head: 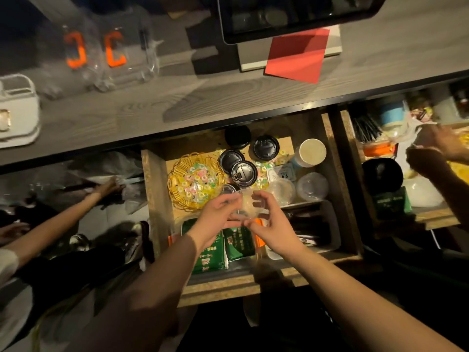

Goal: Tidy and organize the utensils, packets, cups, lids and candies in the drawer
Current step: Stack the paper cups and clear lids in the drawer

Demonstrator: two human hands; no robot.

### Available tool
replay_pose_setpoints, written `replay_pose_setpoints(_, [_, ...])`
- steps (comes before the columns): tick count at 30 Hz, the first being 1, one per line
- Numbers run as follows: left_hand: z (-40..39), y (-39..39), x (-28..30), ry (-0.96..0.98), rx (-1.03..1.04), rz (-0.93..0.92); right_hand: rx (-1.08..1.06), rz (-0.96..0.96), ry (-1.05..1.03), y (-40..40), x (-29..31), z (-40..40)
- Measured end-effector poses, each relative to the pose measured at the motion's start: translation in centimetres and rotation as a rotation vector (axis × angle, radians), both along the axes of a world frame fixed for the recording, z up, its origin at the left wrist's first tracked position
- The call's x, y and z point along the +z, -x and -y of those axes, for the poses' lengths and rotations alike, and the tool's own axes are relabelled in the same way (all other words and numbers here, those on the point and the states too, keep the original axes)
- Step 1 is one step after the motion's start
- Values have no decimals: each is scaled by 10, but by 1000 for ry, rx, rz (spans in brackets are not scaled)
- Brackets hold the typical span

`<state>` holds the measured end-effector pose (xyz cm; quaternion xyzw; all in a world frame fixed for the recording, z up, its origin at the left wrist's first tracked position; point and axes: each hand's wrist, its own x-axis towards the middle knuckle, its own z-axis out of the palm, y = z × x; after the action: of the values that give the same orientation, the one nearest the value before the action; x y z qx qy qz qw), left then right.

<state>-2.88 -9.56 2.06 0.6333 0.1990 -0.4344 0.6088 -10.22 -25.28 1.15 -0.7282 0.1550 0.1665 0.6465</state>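
Over the open wooden drawer (154, 199), my left hand (218, 217) and my right hand (271, 224) together hold a clear plastic cup (247, 204), fingers curled round its sides. A yellow wicker basket (175, 179) of wrapped candies sits at the drawer's left. Behind my hands lie several black lids (243, 172). Loose candies (264, 168) are scattered to their right. A paper cup (312, 152) lies at the back right, with clear lids (312, 186) in front of it. Green packets (210, 252) fill the front left. A white tray (332, 224) of dark utensils is at the front right.
A grey countertop (177, 97) runs above the drawer, carrying clear containers (111, 57), a red sheet (297, 57) and a screen (291, 16). Another person's arm (50, 224) reaches in at the left. Other hands (436, 153) work in a second open drawer (431, 219) at the right.
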Motion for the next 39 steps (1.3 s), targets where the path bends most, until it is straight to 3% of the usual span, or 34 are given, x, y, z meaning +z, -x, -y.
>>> replay_pose_setpoints(4, [7,0,-18,-238,-53,230,-78,-94,31,-8,-2,1])
replay_pose_setpoints(8, [26,-7,-37,-379,-292,420,-132,-146,249,-23,-21,6])
replay_pose_setpoints(12, [40,-22,-54,-344,-409,379,-87,-172,351,-38,-45,15])
replay_pose_setpoints(15, [39,-31,-67,-469,-540,467,0,-200,370,-47,-62,25])
replay_pose_setpoints(23, [44,-39,-94,-645,-564,583,264,-208,654,-56,-103,42])
replay_pose_setpoints(27, [49,-42,-104,-678,-556,601,200,-163,736,-61,-106,43])
replay_pose_setpoints(35, [48,-49,-123,-779,-802,578,388,-249,869,-64,-120,37])
replay_pose_setpoints(39, [51,-51,-127,-814,-887,576,367,-311,816,-70,-123,35])
